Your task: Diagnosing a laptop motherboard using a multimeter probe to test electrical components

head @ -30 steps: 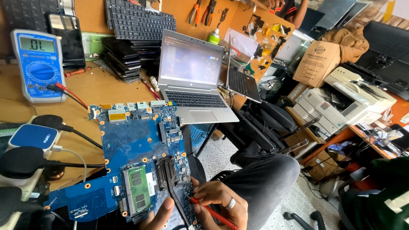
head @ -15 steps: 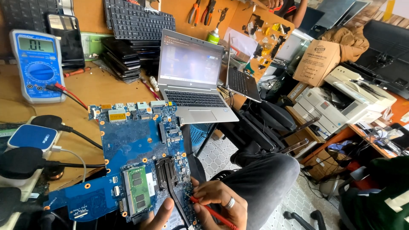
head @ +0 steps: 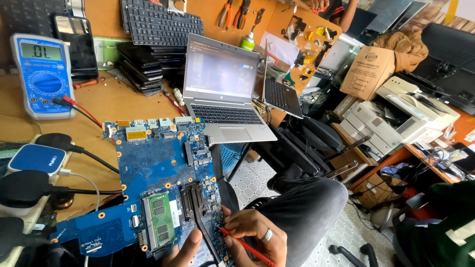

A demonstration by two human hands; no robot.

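A blue laptop motherboard (head: 156, 165) lies on the wooden bench, with a green memory module (head: 159, 220) in its lower part. My right hand (head: 255, 235), wearing a ring, grips a red multimeter probe (head: 242, 244) whose tip touches the board's lower right edge. My left hand (head: 185, 249) shows only a thumb and fingers at the bottom edge, resting on the board's near edge beside a black probe lead (head: 203, 230). A blue multimeter (head: 42, 74) stands at the upper left, its red and black leads plugged in.
An open silver laptop (head: 222, 94) sits behind the board, with a smaller open laptop (head: 279, 91) to its right. Stacked keyboards (head: 158, 22) and black panels lie at the back. Black plugs and a power strip (head: 29, 163) sit left. A printer (head: 401, 118) and cardboard box (head: 368, 71) are right.
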